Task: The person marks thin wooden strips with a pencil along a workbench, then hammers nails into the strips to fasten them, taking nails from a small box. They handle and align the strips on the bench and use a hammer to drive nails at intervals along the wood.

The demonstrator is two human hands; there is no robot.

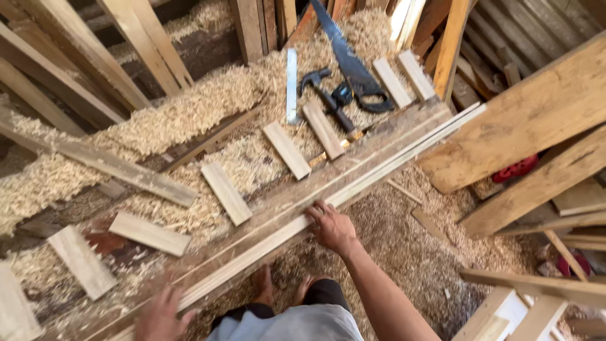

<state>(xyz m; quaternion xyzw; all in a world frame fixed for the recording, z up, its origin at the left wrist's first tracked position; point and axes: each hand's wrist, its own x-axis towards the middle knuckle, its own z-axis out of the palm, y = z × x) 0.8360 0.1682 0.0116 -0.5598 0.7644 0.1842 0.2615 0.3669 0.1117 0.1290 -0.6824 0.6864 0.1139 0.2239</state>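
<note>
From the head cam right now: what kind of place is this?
Most likely a carpentry workshop. Wood shavings cover the workbench, a handsaw and claw hammer lie on it, and both hands, right hand and left hand, rest on a long wooden strip.

Our right hand (331, 227) lies palm down with the arm stretched forward from the lower right, wrist straight, fingers spread a little and pointing up and to the left, their tips pressed flat. Our left hand (163, 316) sits low at the bottom edge, blurred, fingers splayed and pointing up, the palm facing down. Our bare feet show below, between the two hands
</note>
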